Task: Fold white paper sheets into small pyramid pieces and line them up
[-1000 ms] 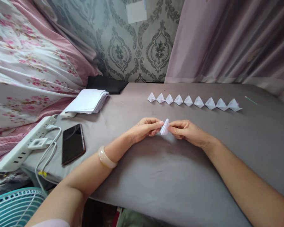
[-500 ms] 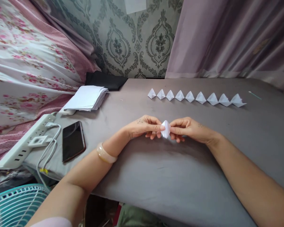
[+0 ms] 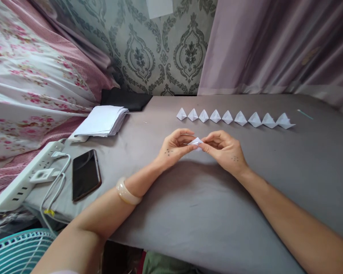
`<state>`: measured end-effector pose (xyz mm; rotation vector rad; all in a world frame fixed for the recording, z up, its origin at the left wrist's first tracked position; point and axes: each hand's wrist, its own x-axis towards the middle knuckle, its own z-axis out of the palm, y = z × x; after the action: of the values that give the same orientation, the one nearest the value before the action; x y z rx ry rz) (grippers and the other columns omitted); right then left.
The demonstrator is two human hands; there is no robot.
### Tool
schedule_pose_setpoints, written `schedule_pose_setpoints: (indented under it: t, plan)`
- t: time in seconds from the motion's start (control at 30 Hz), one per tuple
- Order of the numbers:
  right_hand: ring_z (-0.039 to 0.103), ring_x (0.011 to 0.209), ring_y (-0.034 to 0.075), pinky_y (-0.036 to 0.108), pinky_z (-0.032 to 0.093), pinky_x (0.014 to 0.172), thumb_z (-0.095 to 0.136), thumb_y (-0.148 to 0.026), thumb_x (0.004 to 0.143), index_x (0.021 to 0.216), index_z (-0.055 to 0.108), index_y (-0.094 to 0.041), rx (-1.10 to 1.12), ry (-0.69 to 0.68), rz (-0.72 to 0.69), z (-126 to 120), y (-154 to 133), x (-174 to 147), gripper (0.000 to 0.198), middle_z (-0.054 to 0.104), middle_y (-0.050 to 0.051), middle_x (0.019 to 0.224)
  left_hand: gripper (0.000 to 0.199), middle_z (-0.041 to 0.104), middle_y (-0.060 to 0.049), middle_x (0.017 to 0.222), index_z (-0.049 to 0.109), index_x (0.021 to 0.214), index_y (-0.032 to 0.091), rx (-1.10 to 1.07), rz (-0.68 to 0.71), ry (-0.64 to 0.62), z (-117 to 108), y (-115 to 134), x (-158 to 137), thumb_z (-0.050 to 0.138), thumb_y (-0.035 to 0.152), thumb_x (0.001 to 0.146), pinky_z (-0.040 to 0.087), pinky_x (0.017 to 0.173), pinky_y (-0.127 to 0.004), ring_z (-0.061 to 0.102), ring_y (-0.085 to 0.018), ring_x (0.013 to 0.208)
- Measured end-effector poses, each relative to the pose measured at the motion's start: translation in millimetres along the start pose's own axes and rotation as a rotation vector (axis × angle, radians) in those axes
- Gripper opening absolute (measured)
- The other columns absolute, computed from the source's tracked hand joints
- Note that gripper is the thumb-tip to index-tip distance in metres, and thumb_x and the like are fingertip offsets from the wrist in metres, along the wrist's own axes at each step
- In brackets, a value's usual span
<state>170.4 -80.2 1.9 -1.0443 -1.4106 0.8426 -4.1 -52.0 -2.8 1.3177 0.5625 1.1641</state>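
A small folded white paper piece (image 3: 196, 141) is held between my two hands above the middle of the table. My left hand (image 3: 177, 145) pinches its left side, thumb in front and fingers curled behind. From the other side, my right hand (image 3: 223, 149) grips it with the thumb pressed on its near face. The fingers partly cover the paper, so its full shape does not show. Beyond the hands, several folded white paper shapes (image 3: 215, 116) with pointed tops stand in a row.
A stack of white paper (image 3: 100, 120) lies at the back left beside a black cloth-like item (image 3: 127, 99). Nearer are a phone (image 3: 86, 175) and a white power strip (image 3: 25, 175) with cables. A cotton swab (image 3: 305, 114) lies far right. A turquoise fan (image 3: 20, 251) stands lower left.
The paper has been tipped from upright to a flatter angle and raised slightly away from me. Both hands have turned, with their backs now more toward me.
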Motion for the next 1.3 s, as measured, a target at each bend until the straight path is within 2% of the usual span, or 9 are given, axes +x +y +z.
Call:
schedule_pose_setpoints:
  t: [0.17,0.33,0.53,0.67,0.8,0.97,1.1,1.2,1.3]
  plan:
    - [0.069,0.072,0.015,0.030,0.055,0.072,0.080,-0.041,0.069,0.094,0.061,-0.022,0.005,0.000,0.009,0,2,0,0.036,0.073,0.000,0.079,0.038,0.074,-0.004,0.083,0.064,0.095,0.015,0.007,-0.074,0.092,3,-1,0,0.084,0.026,0.065,0.052,0.082,-0.033,0.069,-0.016,0.079]
    - [0.066,0.068,0.014,0.028,0.053,0.068,0.080,-0.040,0.069,0.089,0.061,-0.020,0.018,-0.022,0.105,-1,4,1,0.033,0.071,0.000,0.075,0.039,0.072,-0.005,0.089,0.068,0.099,0.014,0.027,-0.236,0.039,0,3,1,0.083,0.027,0.065,0.050,0.083,-0.032,0.067,-0.015,0.081]
    - [0.064,0.068,0.014,0.028,0.053,0.064,0.082,-0.041,0.064,0.088,0.063,-0.019,0.064,-0.053,0.272,-1,7,4,0.038,0.069,0.000,0.073,0.028,0.070,-0.005,0.080,0.075,0.084,0.012,0.145,-0.425,0.044,-4,5,3,0.078,0.036,0.070,0.047,0.077,-0.028,0.062,-0.014,0.077]
    - [0.067,0.077,0.015,0.026,0.056,0.067,0.078,-0.044,0.071,0.089,0.068,-0.018,0.189,-0.111,0.483,1,4,3,0.034,0.072,0.005,0.083,0.026,0.070,-0.006,0.079,0.073,0.081,0.011,0.093,-0.427,0.120,-4,2,5,0.079,0.033,0.068,0.045,0.071,-0.027,0.060,-0.013,0.073]
    - [0.069,0.076,0.015,0.024,0.056,0.065,0.068,-0.044,0.082,0.086,0.072,-0.015,0.255,-0.198,0.677,11,-5,-2,0.030,0.073,0.009,0.084,0.023,0.067,-0.004,0.074,0.069,0.077,0.011,0.035,-0.313,0.188,1,-2,3,0.077,0.031,0.069,0.045,0.070,-0.026,0.058,-0.011,0.069]
    - [0.061,0.058,0.009,0.019,0.048,0.053,0.064,-0.038,0.084,0.075,0.067,-0.015,0.015,-0.178,0.573,13,-8,-2,0.026,0.069,0.004,0.069,0.018,0.061,0.000,0.067,0.063,0.071,0.012,-0.004,-0.322,0.222,2,-1,2,0.076,0.025,0.070,0.043,0.066,-0.022,0.055,-0.007,0.063]
    - [0.049,0.048,0.007,0.019,0.038,0.045,0.061,-0.043,0.084,0.062,0.060,-0.017,-0.312,-0.432,0.384,-6,-9,6,0.034,0.058,-0.002,0.055,0.024,0.062,-0.002,0.065,0.066,0.072,0.010,0.068,-0.590,-0.017,-10,9,4,0.079,0.029,0.068,0.044,0.062,-0.023,0.056,-0.008,0.059]
    - [0.050,0.049,0.008,0.020,0.039,0.045,0.062,-0.045,0.083,0.059,0.061,-0.018,-0.368,-0.593,0.344,-18,-11,11,0.036,0.060,-0.001,0.055,0.027,0.063,-0.003,0.064,0.068,0.073,0.010,0.180,-0.644,-0.152,-15,13,5,0.081,0.032,0.066,0.043,0.058,-0.023,0.055,-0.008,0.058]
    - [0.059,0.056,0.012,0.023,0.048,0.050,0.062,-0.052,0.082,0.066,0.067,-0.017,-0.194,-0.436,0.462,-16,-10,11,0.038,0.067,0.004,0.065,0.024,0.062,-0.002,0.063,0.068,0.072,0.011,0.197,-0.548,-0.017,-12,8,3,0.080,0.031,0.068,0.043,0.058,-0.023,0.053,-0.007,0.056]
